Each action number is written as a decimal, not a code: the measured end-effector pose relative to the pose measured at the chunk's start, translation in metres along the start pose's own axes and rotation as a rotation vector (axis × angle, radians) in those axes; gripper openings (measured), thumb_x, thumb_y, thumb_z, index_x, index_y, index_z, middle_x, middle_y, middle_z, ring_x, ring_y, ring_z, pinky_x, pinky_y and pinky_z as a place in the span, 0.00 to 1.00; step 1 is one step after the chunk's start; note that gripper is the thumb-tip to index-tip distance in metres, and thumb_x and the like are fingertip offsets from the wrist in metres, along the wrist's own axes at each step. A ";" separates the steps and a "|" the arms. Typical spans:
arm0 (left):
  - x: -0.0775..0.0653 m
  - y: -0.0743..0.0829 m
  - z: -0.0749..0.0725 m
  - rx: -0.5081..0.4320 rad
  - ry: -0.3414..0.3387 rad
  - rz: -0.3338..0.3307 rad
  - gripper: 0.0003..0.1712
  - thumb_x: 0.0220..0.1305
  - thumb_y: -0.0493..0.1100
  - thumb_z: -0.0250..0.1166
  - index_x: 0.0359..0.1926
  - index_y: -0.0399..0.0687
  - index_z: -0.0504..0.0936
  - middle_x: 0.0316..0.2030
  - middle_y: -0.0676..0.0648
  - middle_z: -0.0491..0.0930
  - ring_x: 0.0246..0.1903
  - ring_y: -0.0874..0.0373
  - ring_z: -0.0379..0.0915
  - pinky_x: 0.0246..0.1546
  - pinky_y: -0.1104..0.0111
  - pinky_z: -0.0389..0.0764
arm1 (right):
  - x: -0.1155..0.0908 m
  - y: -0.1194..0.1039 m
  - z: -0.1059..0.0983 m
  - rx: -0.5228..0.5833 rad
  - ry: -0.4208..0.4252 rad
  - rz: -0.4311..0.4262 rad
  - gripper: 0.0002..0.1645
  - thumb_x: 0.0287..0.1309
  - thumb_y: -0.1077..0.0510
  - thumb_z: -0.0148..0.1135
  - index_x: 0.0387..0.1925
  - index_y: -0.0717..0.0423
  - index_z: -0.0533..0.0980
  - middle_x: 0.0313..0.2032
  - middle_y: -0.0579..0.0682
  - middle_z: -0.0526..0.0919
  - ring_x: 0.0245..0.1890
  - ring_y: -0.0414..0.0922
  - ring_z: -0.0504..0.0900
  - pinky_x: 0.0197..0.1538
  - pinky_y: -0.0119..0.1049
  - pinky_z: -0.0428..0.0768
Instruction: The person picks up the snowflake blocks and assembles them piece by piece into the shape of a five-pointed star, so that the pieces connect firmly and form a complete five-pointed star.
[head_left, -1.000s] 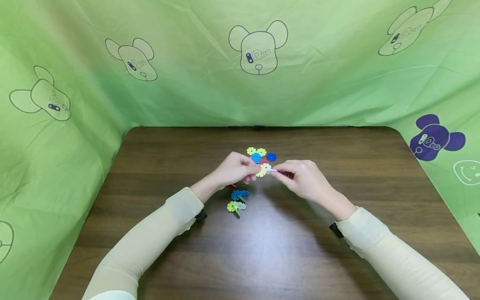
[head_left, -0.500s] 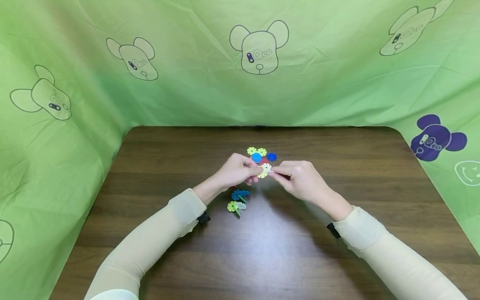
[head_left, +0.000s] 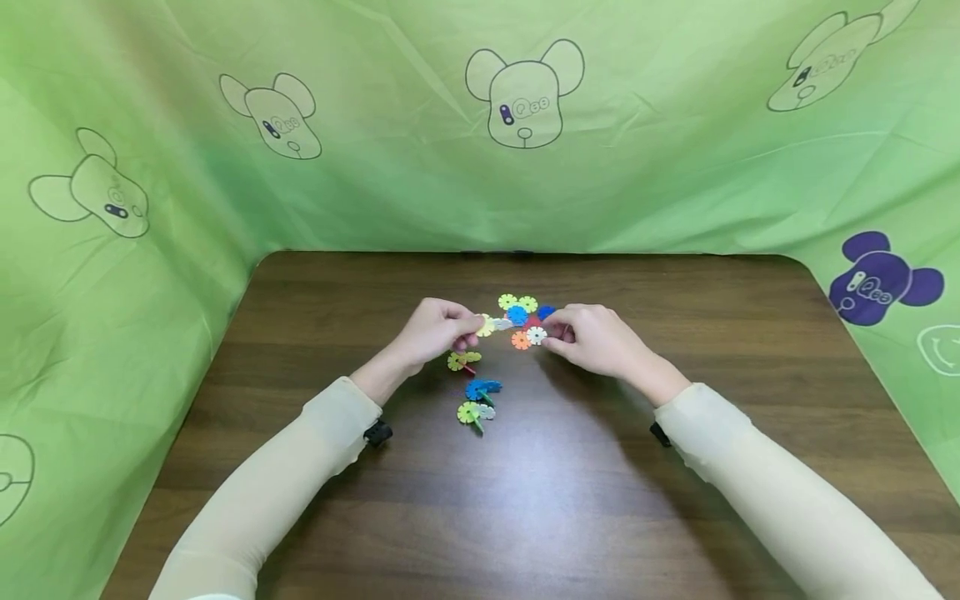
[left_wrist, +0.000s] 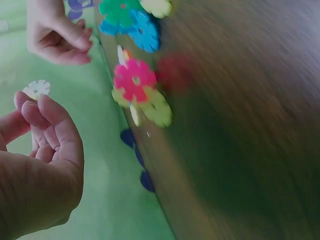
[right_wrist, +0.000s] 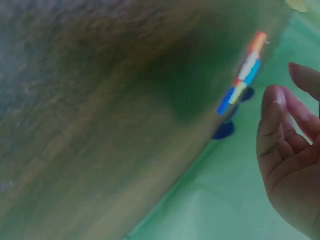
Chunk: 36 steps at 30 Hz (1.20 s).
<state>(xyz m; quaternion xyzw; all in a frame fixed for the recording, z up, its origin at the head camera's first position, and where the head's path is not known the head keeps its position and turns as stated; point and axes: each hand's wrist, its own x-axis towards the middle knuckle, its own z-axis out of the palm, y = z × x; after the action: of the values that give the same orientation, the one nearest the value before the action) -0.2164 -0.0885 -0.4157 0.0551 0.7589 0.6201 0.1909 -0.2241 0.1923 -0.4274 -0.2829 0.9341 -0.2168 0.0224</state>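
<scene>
My left hand (head_left: 437, 335) pinches a pale yellow notched disc (head_left: 486, 326), one of the flower-shaped interlocking discs. A white disc (head_left: 502, 324) is joined to its right side. In the left wrist view, a white notched disc (left_wrist: 39, 88) shows above the fingertips. My right hand (head_left: 596, 337) is beside a loose white disc (head_left: 537, 336) and an orange disc (head_left: 521, 340). The right wrist view shows that hand's thumb and fingers (right_wrist: 274, 102) apart, with nothing between them.
Light blue (head_left: 517, 315), dark blue (head_left: 547, 312), red and yellow discs (head_left: 528, 304) lie behind the hands. Nearer me, three small joined pieces form a column: yellow with red (head_left: 456, 362), blue with green (head_left: 476, 390), yellow-green with white and green (head_left: 467, 412). Green cloth (head_left: 375, 192) surrounds the table (head_left: 585, 500).
My left hand has moved left, taking the joined yellow and white discs along. My right hand has let go of the white disc and moved slightly back, beside the loose discs.
</scene>
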 end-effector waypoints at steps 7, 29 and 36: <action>-0.007 -0.011 -0.025 -0.017 0.039 -0.037 0.12 0.72 0.39 0.66 0.40 0.30 0.85 0.24 0.47 0.81 0.24 0.61 0.75 0.32 0.69 0.84 | 0.014 0.013 0.014 -0.062 -0.088 0.043 0.21 0.62 0.49 0.74 0.53 0.53 0.85 0.34 0.46 0.79 0.32 0.43 0.76 0.38 0.43 0.76; -0.007 -0.008 -0.018 -0.060 0.029 -0.058 0.11 0.72 0.39 0.66 0.40 0.32 0.86 0.25 0.47 0.82 0.24 0.61 0.75 0.34 0.67 0.85 | 0.004 0.015 0.009 0.161 -0.094 0.094 0.08 0.66 0.54 0.72 0.42 0.52 0.84 0.30 0.42 0.82 0.31 0.42 0.78 0.39 0.41 0.78; -0.001 0.001 0.001 -0.066 -0.007 -0.048 0.11 0.71 0.39 0.66 0.40 0.31 0.86 0.26 0.46 0.84 0.25 0.59 0.77 0.36 0.66 0.86 | -0.013 0.002 -0.006 0.164 0.019 0.072 0.08 0.68 0.48 0.70 0.38 0.47 0.86 0.30 0.40 0.83 0.31 0.41 0.80 0.39 0.41 0.80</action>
<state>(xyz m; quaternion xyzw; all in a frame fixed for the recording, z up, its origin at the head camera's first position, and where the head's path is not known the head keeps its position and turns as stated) -0.2150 -0.0878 -0.4143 0.0328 0.7385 0.6399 0.2099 -0.2152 0.2027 -0.4242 -0.2442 0.9230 -0.2941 0.0444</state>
